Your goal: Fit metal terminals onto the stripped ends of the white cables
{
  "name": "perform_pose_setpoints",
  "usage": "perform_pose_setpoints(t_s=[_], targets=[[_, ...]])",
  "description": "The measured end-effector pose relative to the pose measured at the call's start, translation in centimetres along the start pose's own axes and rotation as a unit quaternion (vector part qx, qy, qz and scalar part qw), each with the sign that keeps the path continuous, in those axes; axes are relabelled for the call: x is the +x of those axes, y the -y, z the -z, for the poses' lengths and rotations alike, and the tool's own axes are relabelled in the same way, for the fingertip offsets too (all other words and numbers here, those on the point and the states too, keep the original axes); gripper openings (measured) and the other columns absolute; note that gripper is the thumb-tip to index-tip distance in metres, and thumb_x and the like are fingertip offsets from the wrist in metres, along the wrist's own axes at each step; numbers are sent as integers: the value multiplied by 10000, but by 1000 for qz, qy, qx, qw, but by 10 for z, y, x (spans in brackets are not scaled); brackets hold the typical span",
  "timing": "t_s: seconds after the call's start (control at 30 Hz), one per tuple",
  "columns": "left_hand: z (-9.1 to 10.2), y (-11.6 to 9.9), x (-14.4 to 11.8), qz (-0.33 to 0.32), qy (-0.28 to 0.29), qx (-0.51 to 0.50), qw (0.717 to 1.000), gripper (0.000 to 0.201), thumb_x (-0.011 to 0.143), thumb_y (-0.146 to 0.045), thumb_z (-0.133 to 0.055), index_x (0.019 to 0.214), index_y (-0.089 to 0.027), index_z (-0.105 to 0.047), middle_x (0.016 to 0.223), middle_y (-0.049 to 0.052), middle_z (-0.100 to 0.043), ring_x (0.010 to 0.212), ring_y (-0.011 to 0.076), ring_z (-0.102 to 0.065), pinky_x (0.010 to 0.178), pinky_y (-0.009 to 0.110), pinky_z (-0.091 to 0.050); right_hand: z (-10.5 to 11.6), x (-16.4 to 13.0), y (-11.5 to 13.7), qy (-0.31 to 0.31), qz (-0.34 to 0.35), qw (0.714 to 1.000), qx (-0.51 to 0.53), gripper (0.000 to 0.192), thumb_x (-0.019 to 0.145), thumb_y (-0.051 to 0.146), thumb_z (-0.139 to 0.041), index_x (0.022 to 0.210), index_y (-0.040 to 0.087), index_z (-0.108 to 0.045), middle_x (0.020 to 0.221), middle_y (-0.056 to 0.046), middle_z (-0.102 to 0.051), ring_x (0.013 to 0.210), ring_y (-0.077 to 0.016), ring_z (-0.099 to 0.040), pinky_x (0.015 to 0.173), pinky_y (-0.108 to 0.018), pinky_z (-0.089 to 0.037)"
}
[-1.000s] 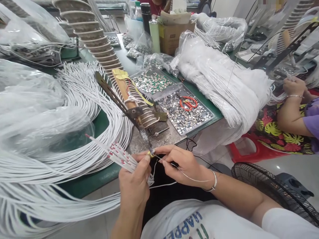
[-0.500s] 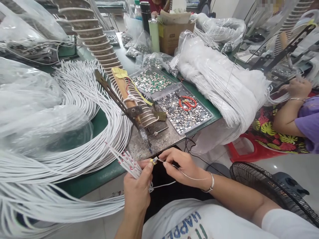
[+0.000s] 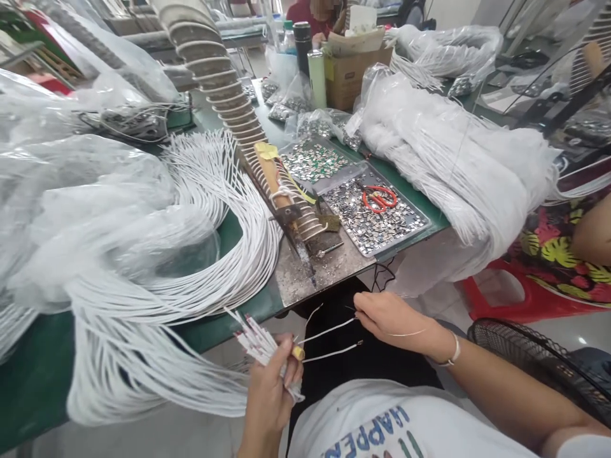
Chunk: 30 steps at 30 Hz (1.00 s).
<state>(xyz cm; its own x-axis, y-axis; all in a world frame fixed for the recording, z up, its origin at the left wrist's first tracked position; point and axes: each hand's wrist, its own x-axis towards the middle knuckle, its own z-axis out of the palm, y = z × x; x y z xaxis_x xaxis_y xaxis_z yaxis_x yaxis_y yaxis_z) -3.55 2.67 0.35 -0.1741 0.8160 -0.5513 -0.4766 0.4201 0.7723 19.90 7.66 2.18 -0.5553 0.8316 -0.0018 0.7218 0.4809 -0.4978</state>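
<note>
Left hand closed around a fanned bunch of thin white insulated wires, low, just off the green bench edge. Right hand pinches 1 fine bare lead. Wires likely light, limp, springy; best gripped near the stripped ends.

Small assembly workshop: green bench heaped with white wire bundles, tray of metal parts, co-workers nearby.

Left hand: I am gripping a fan of white wires. Right hand: I am pinching one wire end. Scissors are lying in the parts tray; soldering iron is resting alongside.
</note>
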Motion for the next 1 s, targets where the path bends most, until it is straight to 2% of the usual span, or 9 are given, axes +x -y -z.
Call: perform_pose_setpoints(t_s=[0.13,0.23,0.33,0.43,0.53,0.63,0.7,0.87,1.0], targets=[[-3,12,-8,28,55,67,996,294,701,-357,-773,815,-151,-596,519,-40,-539,377,28,-262,410,190,-257,-7,9,17,-31,59,990,122,196,903,56,-426,1009,154,-560,819,-38,-636,693,-146,-582,655,-255,-428],[-6,22,-9,45,112,126,985,333,735,-418,-749,717,-147,-557,458,-63,-412,413,47,-253,432,208,-230,-18,21,36,-59,83,961,257,147,906,117,-494,997,159,-601,862,-30,-635,724,-114,-581,676,-209,-450],[-7,23,-10,40,138,174,974,419,750,-455,-734,603,-159,-476,463,-55,-361,457,69,-286,454,225,-231,-24,28,45,-62,43,935,347,61,871,173,-589,911,150,-629,784,-3,-605,638,-83,-534,585,-168,-421],[-12,14,-16,-16,133,194,972,355,785,-475,-690,691,-151,-580,489,-31,-432,480,103,-381,496,248,-309,-22,25,43,-35,-9,906,421,17,824,137,-615,816,136,-630,706,14,-600,594,-69,-515,547,-154,-396],[-19,4,-22,-77,127,205,967,312,813,-465,-656,768,-156,-642,509,-10,-497,510,137,-468,551,272,-372,-15,20,36,14,-45,860,508,47,801,143,-634,761,123,-621,668,14,-613,583,-69,-525,547,-159,-403],[-25,0,-22,-61,120,226,965,316,781,-469,-692,783,-156,-651,521,-27,-447,495,111,-390,500,249,-304,-11,16,30,19,-80,817,571,109,763,179,-692,720,116,-615,646,20,-602,571,-62,-512,544,-163,-400],[-28,2,-20,-49,121,235,963,348,763,-496,-701,820,-155,-659,539,-37,-407,498,98,-327,473,238,-239,-14,14,29,-5,-99,803,588,188,750,254,-739,709,113,-621,640,17,-601,564,-63,-505,538,-170,-397],[-34,9,-15,-127,113,250,953,353,855,-475,-605,690,-162,-612,522,-7,-463,530,127,-430,545,255,-327,-38,16,38,-148,-92,793,584,377,801,479,-701,692,137,-587,629,1,-592,546,-95,-552,523,-212,-447],[-30,7,-11,-109,110,248,956,376,823,-520,-626,704,-164,-635,504,-5,-461,499,126,-404,518,255,-322,-44,18,40,-203,-6,862,463,356,885,451,-611,714,140,-627,643,-19,-590,571,-102,-540,535,-222,-436]])
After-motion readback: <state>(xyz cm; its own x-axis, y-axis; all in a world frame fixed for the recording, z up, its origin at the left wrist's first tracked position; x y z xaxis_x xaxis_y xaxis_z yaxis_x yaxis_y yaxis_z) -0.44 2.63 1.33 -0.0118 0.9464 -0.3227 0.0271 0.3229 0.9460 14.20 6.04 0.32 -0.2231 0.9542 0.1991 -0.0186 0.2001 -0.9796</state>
